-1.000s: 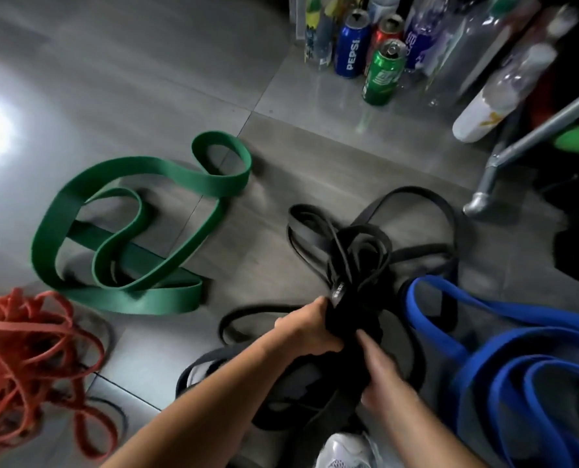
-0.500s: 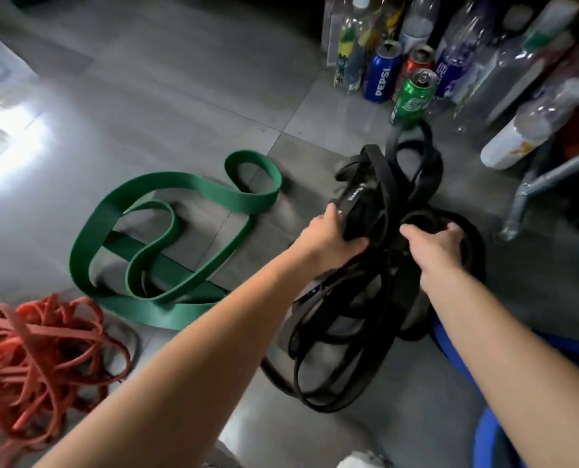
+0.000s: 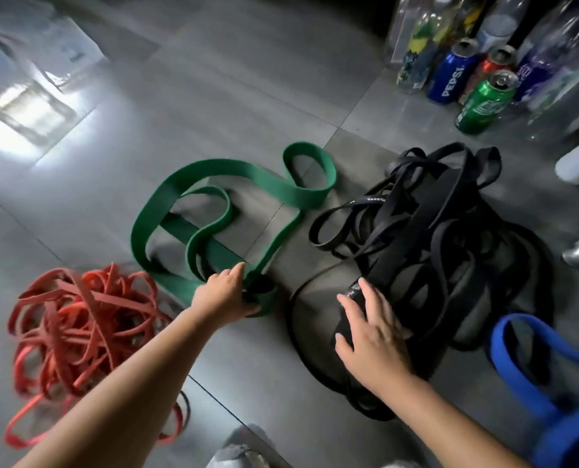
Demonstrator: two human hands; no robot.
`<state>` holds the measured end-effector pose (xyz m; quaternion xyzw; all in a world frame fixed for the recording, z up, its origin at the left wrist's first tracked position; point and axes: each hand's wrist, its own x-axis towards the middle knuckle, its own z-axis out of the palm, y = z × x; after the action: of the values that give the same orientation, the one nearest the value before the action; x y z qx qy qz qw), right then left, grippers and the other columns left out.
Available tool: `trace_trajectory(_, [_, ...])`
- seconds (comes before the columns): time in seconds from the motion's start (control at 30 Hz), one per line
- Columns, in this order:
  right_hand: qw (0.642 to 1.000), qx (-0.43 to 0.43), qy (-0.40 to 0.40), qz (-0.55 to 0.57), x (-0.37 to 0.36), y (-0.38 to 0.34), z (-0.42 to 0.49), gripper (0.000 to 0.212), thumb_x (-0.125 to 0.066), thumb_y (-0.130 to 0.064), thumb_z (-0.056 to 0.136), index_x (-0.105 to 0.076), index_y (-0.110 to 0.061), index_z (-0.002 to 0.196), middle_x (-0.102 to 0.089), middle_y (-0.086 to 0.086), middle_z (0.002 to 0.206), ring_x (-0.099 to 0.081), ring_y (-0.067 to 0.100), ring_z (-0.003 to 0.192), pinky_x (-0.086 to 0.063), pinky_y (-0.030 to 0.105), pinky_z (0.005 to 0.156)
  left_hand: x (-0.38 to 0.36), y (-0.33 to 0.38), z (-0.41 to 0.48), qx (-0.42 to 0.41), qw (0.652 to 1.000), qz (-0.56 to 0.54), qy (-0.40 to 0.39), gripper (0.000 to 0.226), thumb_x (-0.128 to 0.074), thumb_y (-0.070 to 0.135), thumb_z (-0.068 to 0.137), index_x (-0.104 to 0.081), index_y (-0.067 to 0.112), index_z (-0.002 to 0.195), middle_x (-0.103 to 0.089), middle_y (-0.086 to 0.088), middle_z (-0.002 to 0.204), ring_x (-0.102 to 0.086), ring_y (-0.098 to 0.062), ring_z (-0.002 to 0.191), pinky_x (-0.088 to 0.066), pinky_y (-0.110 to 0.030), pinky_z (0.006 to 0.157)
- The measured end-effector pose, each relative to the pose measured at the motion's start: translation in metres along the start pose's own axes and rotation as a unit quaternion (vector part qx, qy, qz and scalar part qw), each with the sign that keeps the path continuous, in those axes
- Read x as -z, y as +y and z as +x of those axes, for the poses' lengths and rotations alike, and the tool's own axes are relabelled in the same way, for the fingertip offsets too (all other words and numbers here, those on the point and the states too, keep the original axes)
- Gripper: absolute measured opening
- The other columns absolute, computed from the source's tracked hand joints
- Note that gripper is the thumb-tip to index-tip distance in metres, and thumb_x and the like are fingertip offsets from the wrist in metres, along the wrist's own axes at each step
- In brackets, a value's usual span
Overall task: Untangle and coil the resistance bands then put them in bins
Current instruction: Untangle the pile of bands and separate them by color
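My left hand is at the near end of the green band — the fingers lie over the last loop and the thumb comes from below, so the hand is closed around that end. The rest of the green band lies in wide curves on the grey floor, going away from my hand toward the far side. My right hand rests flat on the near part of the black bands, with the fingers straight and spread; it grips nothing. The black bands are one tangled heap, to the right of the green band and near it, and most of the heap lies beyond my right hand. Left of my left arm there is a heap of red bands, also tangled. A blue band lies to the right of the black heap — whether the two touch, I cannot tell. Far at the right, a blue Pepsi can, a green can and some bottles stand on the floor.
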<state>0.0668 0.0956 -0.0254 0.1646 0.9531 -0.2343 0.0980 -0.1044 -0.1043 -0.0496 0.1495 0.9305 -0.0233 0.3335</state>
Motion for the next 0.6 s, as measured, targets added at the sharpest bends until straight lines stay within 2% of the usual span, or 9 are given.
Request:
trace_trajectory(0.1, [0.999, 0.019, -0.03, -0.014, -0.006, -0.006, 0.0, 0.059, -0.071, -0.022, 0.076, -0.054, -0.014, 0.132, -0.029, 0.018, 0.15, -0.032, 0.034, 0.137, -0.031, 0.043, 0.111, -0.01, 0.009, -0.007, -0.034, 0.998, 0.041, 0.026, 0.108, -0.068, 0.062, 0.068, -0.007, 0.025, 0.149, -0.045, -0.005, 0.132, -0.046, -0.03, 0.12, -0.045, -0.041, 0.089])
trace_trajectory(0.17, [0.999, 0.023, -0.039, -0.017, -0.009, -0.009, 0.002, 0.058, -0.066, -0.025, 0.081, -0.049, -0.016, 0.136, -0.022, 0.015, 0.154, -0.024, 0.031, 0.141, -0.025, 0.04, 0.113, -0.018, 0.011, -0.017, -0.073, 0.993, 0.06, 0.076, 0.102, -0.067, 0.055, 0.074, -0.003, 0.03, 0.149, -0.044, -0.005, 0.127, -0.05, -0.03, 0.112, -0.048, -0.042, 0.082])
trace_trajectory(0.27, [0.999, 0.023, -0.036, -0.015, -0.011, -0.014, 0.002, 0.056, -0.067, -0.024, 0.08, -0.052, -0.015, 0.133, -0.024, 0.016, 0.153, -0.025, 0.032, 0.14, -0.026, 0.04, 0.113, -0.025, 0.007, -0.03, -0.103, 0.986, 0.079, 0.103, 0.063, -0.06, 0.049, 0.084, -0.033, 0.029, 0.137, -0.04, -0.004, 0.131, -0.046, -0.027, 0.112, -0.05, -0.041, 0.078])
trace_trajectory(0.33, [0.999, 0.028, -0.038, -0.015, -0.013, -0.015, 0.001, 0.055, -0.066, -0.025, 0.081, -0.052, -0.016, 0.133, -0.023, 0.015, 0.153, -0.024, 0.031, 0.14, -0.026, 0.039, 0.113, -0.027, 0.007, -0.035, -0.082, 0.99, 0.085, 0.081, 0.055, -0.06, 0.051, 0.083, -0.045, 0.022, 0.128, -0.037, -0.006, 0.132, -0.041, -0.026, 0.118, -0.048, -0.04, 0.081])
trace_trajectory(0.4, [0.997, 0.037, -0.055, -0.035, -0.013, -0.018, -0.001, 0.055, -0.06, -0.031, 0.085, -0.046, -0.021, 0.136, -0.014, 0.012, 0.155, -0.017, 0.027, 0.142, -0.02, 0.034, 0.114, -0.024, 0.01, -0.042, -0.075, 0.99, 0.085, 0.082, 0.061, -0.063, 0.052, 0.08, -0.047, 0.016, 0.126, -0.038, -0.006, 0.129, -0.039, -0.025, 0.118, -0.047, -0.039, 0.083])
trace_trajectory(0.47, [0.994, 0.043, -0.078, -0.059, -0.007, -0.021, -0.004, 0.054, -0.052, -0.038, 0.088, -0.037, -0.027, 0.139, -0.002, 0.007, 0.157, -0.006, 0.023, 0.144, -0.015, 0.03, 0.116, -0.018, 0.013, -0.052, -0.079, 0.987, 0.075, 0.116, 0.056, -0.061, 0.046, 0.082, -0.044, 0.012, 0.124, -0.039, -0.006, 0.126, -0.039, -0.026, 0.118, -0.047, -0.038, 0.082])
trace_trajectory(0.53, [0.991, 0.055, -0.096, -0.076, 0.008, -0.025, -0.006, 0.053, -0.048, -0.04, 0.09, -0.032, -0.03, 0.14, 0.006, 0.004, 0.157, 0.001, 0.022, 0.144, -0.014, 0.031, 0.116, -0.008, 0.014, -0.066, -0.082, 0.985, 0.037, 0.146, 0.049, -0.057, 0.04, 0.086, -0.044, 0.012, 0.124, -0.035, -0.009, 0.133, -0.033, -0.027, 0.126, -0.049, -0.037, 0.085])
trace_trajectory(0.6, [0.989, 0.068, -0.099, -0.09, 0.029, -0.032, -0.009, 0.052, -0.048, -0.041, 0.091, -0.032, -0.029, 0.139, 0.006, 0.004, 0.157, 0.001, 0.022, 0.144, -0.017, 0.031, 0.115, 0.008, 0.01, -0.085, -0.085, 0.982, -0.008, 0.171, 0.045, -0.056, 0.034, 0.087, -0.046, 0.011, 0.124, -0.025, -0.012, 0.144, -0.022, -0.028, 0.136, -0.048, -0.036, 0.093])
